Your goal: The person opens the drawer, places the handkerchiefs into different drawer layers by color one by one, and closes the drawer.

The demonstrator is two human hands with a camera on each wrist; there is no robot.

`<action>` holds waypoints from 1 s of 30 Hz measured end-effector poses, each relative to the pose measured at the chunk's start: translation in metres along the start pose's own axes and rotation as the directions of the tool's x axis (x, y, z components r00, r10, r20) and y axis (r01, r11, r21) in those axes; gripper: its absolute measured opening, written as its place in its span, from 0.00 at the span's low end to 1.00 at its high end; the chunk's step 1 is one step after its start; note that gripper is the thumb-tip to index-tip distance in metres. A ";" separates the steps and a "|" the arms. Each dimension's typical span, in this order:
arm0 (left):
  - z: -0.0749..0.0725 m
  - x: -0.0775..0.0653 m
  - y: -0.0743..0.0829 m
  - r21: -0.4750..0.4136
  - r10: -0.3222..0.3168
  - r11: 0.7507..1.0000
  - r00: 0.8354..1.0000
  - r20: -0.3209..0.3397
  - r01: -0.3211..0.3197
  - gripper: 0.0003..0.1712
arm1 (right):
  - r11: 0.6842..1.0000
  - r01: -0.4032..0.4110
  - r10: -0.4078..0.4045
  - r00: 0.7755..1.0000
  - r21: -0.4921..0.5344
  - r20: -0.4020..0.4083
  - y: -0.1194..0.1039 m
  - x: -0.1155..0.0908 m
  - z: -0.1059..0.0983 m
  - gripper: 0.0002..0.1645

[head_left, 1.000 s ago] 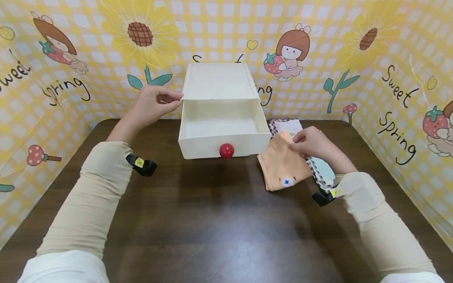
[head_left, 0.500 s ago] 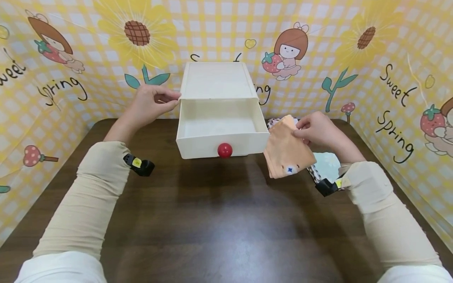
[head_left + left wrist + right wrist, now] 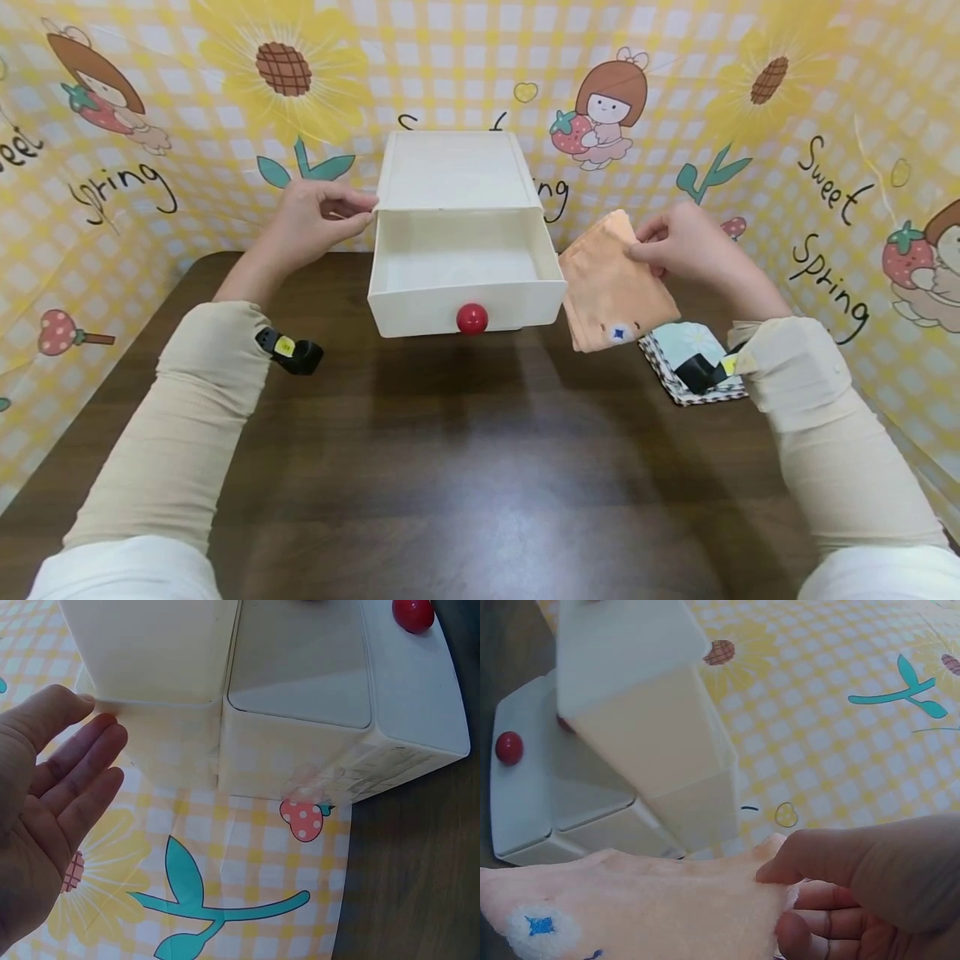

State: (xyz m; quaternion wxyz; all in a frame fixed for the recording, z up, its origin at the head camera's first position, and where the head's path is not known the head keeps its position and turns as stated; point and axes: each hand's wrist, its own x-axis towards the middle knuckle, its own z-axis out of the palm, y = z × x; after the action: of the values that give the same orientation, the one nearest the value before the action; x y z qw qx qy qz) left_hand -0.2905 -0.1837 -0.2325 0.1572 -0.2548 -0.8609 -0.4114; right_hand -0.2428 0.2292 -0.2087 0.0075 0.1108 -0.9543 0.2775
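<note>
A white drawer cabinet (image 3: pixel 459 171) stands at the back middle, its top drawer (image 3: pixel 420 310) pulled out, with a red knob (image 3: pixel 472 318) on the front. The drawer's inside is bare. My left hand (image 3: pixel 311 218) pinches the front left edge of the cabinet's top with thumb and fingertips. To the right of the drawer, my right hand (image 3: pixel 686 242) holds a folded orange towel (image 3: pixel 611 279) by its upper right edge, thumb on top. The towel hangs tilted above the table, its embroidered bear face (image 3: pixel 541 926) showing with a blue nose.
A stack of folded cloths (image 3: pixel 690 342), pale green on top with checkered edges, lies on the table under my right wrist. Lower drawers with red knobs show in the wrist views, such as this red knob (image 3: pixel 508 748). Yellow checked fabric (image 3: pixel 450 75) hangs behind.
My right hand has lifted the orange towel up and slightly right, away from the stack, uncovering more of the pale green cloth. My left hand stays at the cabinet's edge.
</note>
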 end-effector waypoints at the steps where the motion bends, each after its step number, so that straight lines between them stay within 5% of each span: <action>1: 0.000 0.000 0.000 -0.001 -0.002 1.000 1.000 -0.003 0.002 0.11 | 1.000 0.001 -0.001 1.000 0.001 -0.003 -0.001 0.001 -0.002 0.13; 19: 0.000 -0.001 0.002 -0.005 -0.004 1.000 1.000 -0.008 0.004 0.12 | 0.997 -0.024 0.028 0.998 0.076 -0.056 -0.025 0.001 -0.032 0.18; 30: 0.001 -0.001 0.000 -0.004 -0.010 1.000 1.000 -0.011 0.010 0.12 | 0.999 -0.025 0.028 0.997 0.035 -0.072 -0.033 0.000 -0.042 0.18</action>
State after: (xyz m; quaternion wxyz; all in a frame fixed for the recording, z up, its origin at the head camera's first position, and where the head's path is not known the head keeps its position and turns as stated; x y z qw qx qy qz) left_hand -0.2895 -0.1832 -0.2333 0.1594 -0.2485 -0.8604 -0.4153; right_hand -0.2376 0.2238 -0.1559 0.0367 0.0882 -0.9500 0.2974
